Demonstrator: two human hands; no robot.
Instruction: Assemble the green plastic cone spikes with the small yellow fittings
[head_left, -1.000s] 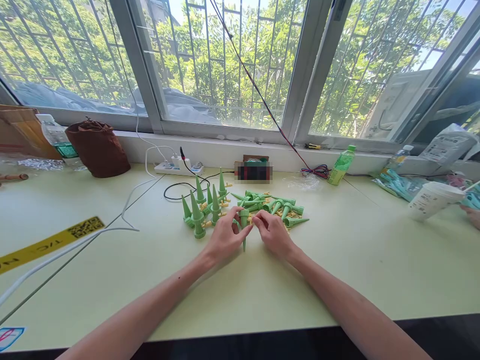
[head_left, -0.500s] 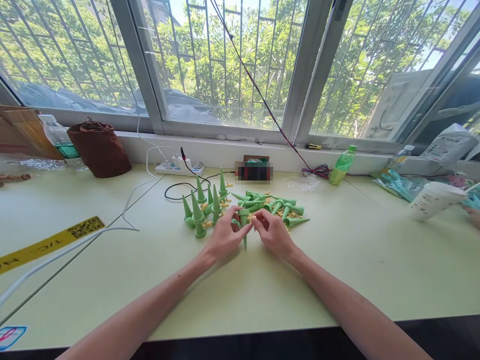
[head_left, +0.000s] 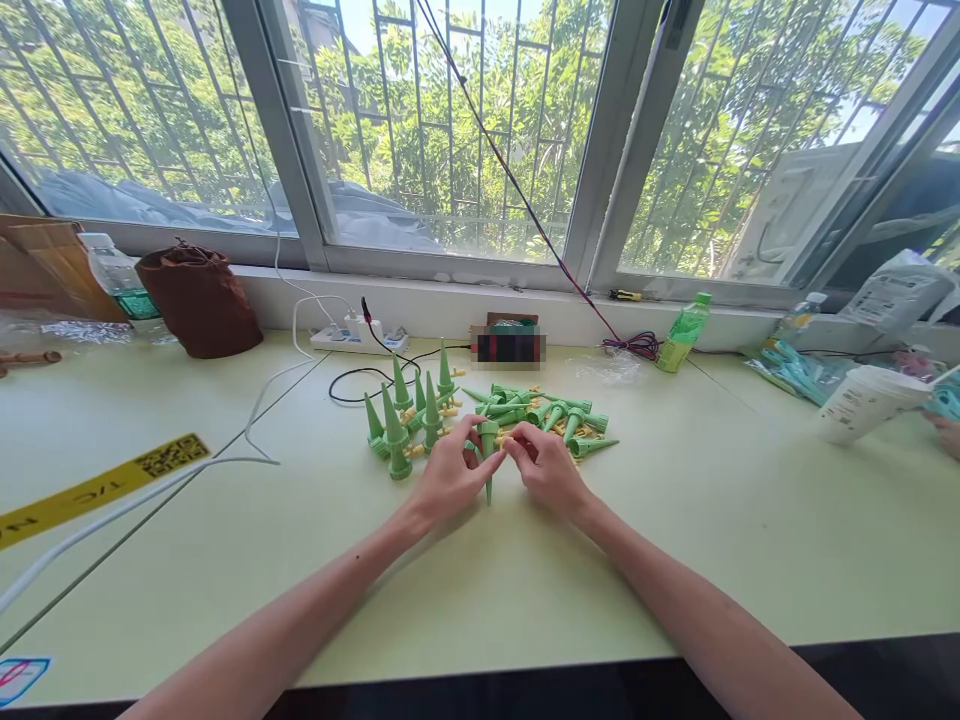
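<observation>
My left hand (head_left: 448, 472) holds a green plastic watering spike (head_left: 488, 440) between thumb and fingers, its tapered tip pointing down towards me. On the spike's right side, my right hand (head_left: 551, 468) pinches a small yellow valve (head_left: 503, 437) in its fingertips. Whether the valve is seated in the spike is hidden by the fingers. To the left stand several green spikes (head_left: 395, 425) with yellow valves on them, most with their tips up. Behind and right of my hands is a loose pile of green spikes (head_left: 577, 415) with yellow pieces among them.
A power strip (head_left: 360, 340) with cables and a dark box (head_left: 510, 345) sit along the window wall. A brown drawstring bag (head_left: 199, 300) stands at left, a green bottle (head_left: 682, 333) and a white cup (head_left: 870, 402) at right. Another person's hand (head_left: 948, 433) shows at the right edge.
Both hands keep nearly the same place and grip. The held spike's lower tip has shifted slightly left and down.
</observation>
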